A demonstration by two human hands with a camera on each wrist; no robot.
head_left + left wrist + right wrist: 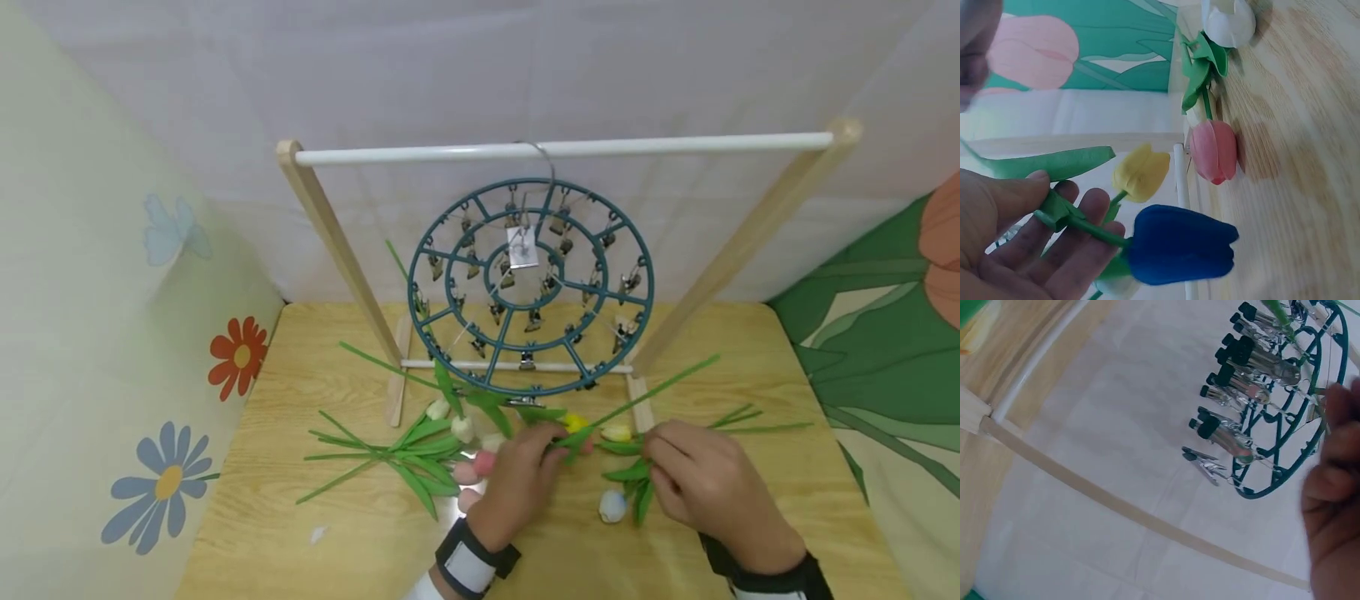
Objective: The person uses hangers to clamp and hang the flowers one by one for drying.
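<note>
My left hand (525, 475) pinches a green stem (1088, 226) between thumb and fingers; it leads to a dark blue tulip (1179, 245). A yellow tulip (1141, 172) sits just beyond the fingers, also seen as the yellow tulip (576, 422). A pink tulip (1213, 150) and a white tulip (1229, 22) lie on the table. My right hand (697, 483) lies with fingers curled down over the stems and leaves beside a pale yellow tulip (617, 432); its grip is hidden. Only blurred fingers (1332, 487) show in the right wrist view.
A teal round clip hanger (531, 287) with several metal clips (1229, 434) hangs from the white rod (562, 150) of a wooden rack (330, 242). More tulips and leaves (405, 454) lie left of the hands. A pale blue bud (612, 505) lies between them.
</note>
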